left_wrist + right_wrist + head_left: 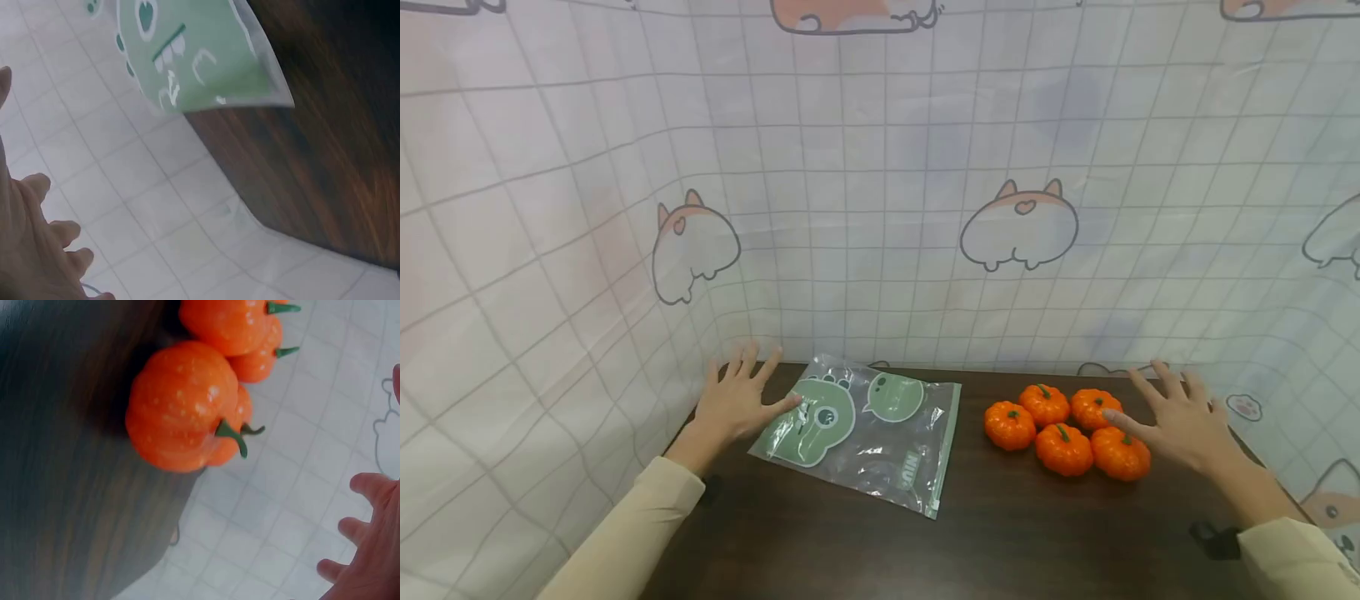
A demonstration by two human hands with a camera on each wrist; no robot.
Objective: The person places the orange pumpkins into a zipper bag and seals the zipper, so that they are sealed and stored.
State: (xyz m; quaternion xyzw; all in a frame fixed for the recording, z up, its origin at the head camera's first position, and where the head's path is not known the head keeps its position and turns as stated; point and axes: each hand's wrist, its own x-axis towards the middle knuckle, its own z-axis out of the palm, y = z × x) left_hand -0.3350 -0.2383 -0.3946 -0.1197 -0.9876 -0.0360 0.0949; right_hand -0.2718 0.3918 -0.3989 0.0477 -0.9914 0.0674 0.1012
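Note:
A clear zip bag [872,450] with green cartoon prints lies flat on the dark table, its green zip edge toward the right. My left hand [737,404] is spread at the bag's left side, thumb over its edge; whether it touches cannot be told. Several small orange pumpkins [1064,450] with green stems sit bunched to the right of the bag. Beside them my right hand [1183,425] is spread with fingers apart, holding nothing. In the right wrist view one pumpkin [181,406] is close up, with the right hand [369,544] apart from it.
The dark wooden table [850,550] meets a white grid-patterned curtain [865,167] with cartoon corgis at the back and both sides. A small black object [1216,540] lies by the right sleeve, partly hidden.

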